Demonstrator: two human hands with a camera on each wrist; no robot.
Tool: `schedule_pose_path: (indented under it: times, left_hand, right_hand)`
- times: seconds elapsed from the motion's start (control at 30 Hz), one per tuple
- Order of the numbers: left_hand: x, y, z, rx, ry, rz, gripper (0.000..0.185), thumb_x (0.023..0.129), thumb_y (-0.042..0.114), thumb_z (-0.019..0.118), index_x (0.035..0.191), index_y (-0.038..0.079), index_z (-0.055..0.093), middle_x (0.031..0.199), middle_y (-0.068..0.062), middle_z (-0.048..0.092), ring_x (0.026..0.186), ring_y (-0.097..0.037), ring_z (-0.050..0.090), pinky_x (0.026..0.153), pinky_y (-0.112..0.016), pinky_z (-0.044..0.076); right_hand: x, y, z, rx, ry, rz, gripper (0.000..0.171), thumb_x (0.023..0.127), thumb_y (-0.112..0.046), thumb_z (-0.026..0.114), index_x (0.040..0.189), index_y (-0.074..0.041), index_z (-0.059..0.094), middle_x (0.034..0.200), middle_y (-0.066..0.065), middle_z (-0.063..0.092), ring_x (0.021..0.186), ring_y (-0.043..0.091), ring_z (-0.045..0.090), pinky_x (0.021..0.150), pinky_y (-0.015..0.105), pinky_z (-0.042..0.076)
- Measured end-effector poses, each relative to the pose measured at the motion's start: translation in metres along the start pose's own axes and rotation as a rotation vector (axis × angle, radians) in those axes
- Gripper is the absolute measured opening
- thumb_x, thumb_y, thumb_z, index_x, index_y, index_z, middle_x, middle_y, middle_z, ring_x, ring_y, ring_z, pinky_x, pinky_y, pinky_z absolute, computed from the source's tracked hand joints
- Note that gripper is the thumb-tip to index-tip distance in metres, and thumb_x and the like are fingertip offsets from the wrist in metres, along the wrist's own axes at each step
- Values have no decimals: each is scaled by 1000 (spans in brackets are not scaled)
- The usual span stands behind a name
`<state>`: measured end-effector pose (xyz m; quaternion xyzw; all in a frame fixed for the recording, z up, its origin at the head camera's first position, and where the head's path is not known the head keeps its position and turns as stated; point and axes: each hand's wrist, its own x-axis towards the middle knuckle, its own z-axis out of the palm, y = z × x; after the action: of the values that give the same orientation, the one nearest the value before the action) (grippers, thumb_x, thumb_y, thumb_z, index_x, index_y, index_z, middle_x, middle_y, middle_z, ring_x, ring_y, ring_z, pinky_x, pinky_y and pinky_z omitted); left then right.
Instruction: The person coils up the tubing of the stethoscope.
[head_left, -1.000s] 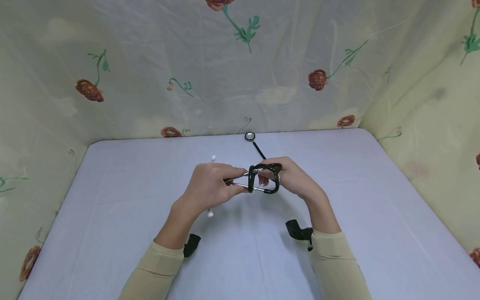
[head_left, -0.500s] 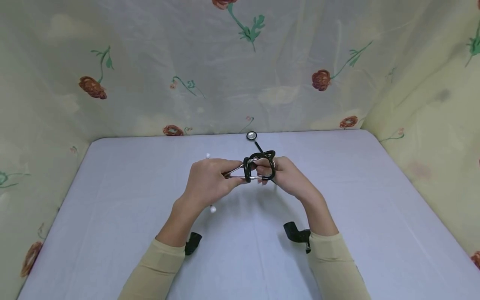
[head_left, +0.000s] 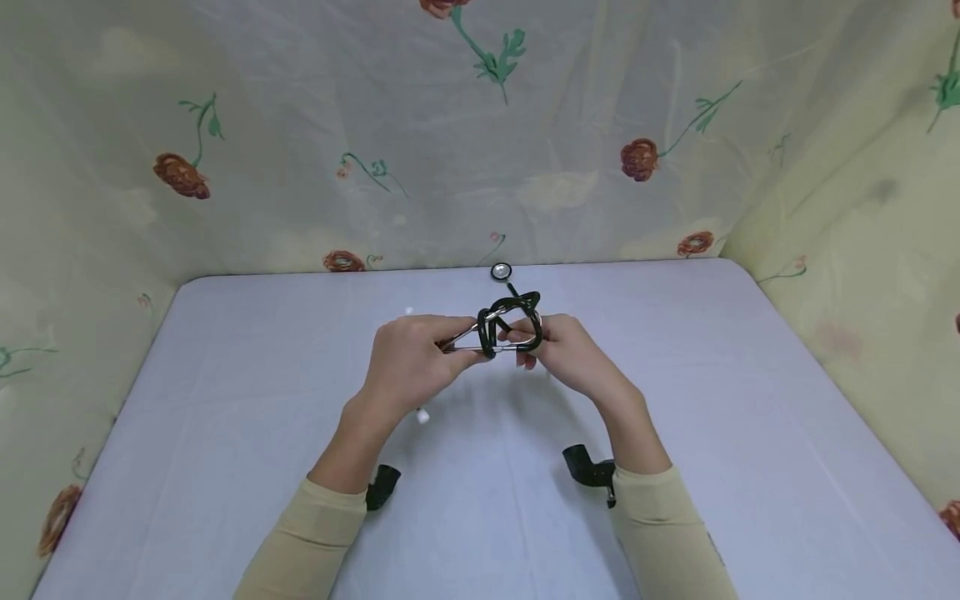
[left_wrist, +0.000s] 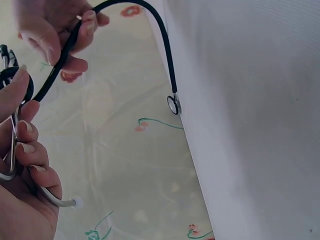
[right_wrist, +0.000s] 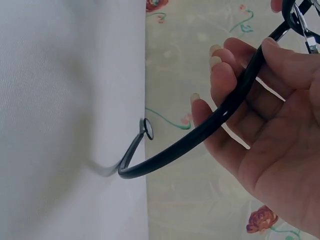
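A stethoscope with black tubing [head_left: 486, 333] and metal ear tubes is held above the table between both hands. My left hand [head_left: 408, 358] grips the ear tubes, with the thumb and index finger at the wound part of the tubing. White ear tips [head_left: 422, 416] stick out beside that hand. My right hand [head_left: 573, 354] pinches the free black tube [right_wrist: 170, 152] between thumb and fingers, just right of the coil. From there the tube arcs away to the round chest piece [head_left: 501, 271], which lies near the table's far edge.
A white cloth covers the table [head_left: 247, 400]. Pale curtains with red flowers [head_left: 555, 192] stand around its back and sides. Black camera mounts [head_left: 588, 471] jut inward from both wrists.
Both hands, holding the stethoscope, have moved slightly forward and left. The black coil has shifted the same way and tilted a little. The chest piece has stayed by the far edge.
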<state>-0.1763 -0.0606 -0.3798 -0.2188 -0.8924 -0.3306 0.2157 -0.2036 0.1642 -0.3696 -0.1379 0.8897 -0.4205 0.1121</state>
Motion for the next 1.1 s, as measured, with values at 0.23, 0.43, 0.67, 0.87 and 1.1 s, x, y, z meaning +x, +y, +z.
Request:
schedule_pose_path:
  times: [0.23,0.43,0.67,0.87,1.1]
  left_hand:
    - [2,-2,-1,5,57,-94,37,74,39,86,107,27,79,78,7,76,62,-5,63,55,-26,42]
    - [2,-2,-5,51,77,-153,40,74,42,85,111,26,78,73,5,75,60,-7,64,52,-25,38]
    - [2,-5,-8,109,79,-191,36,75,45,84,108,31,78,68,8,73,57,-9,61,49,-26,35]
    - [3,-7,-8,111,83,-227,33,74,46,84,105,35,78,66,9,72,57,-10,60,50,-28,35]
    - [3,-9,-9,131,106,-254,31,75,43,84,101,28,80,63,6,71,56,-13,61,49,-28,34]
  right_hand:
    - [-2,-7,5,-49,56,-69,17,99,-16,58,98,-9,73,76,7,67,76,19,61,71,33,46]
    - [-4,-10,7,-61,49,-97,15,97,-16,61,103,-11,73,77,5,67,78,24,63,69,34,48]
    - [-6,-11,8,-48,-37,-94,23,96,-14,62,117,-11,70,82,12,68,79,29,64,71,34,49]
    - [-7,-13,5,-73,-69,-103,17,95,-15,64,111,-13,71,81,10,69,77,26,64,69,35,48]
    - [-10,-14,2,-103,-105,-107,14,95,-16,64,105,-13,73,73,6,67,69,17,61,64,32,47]
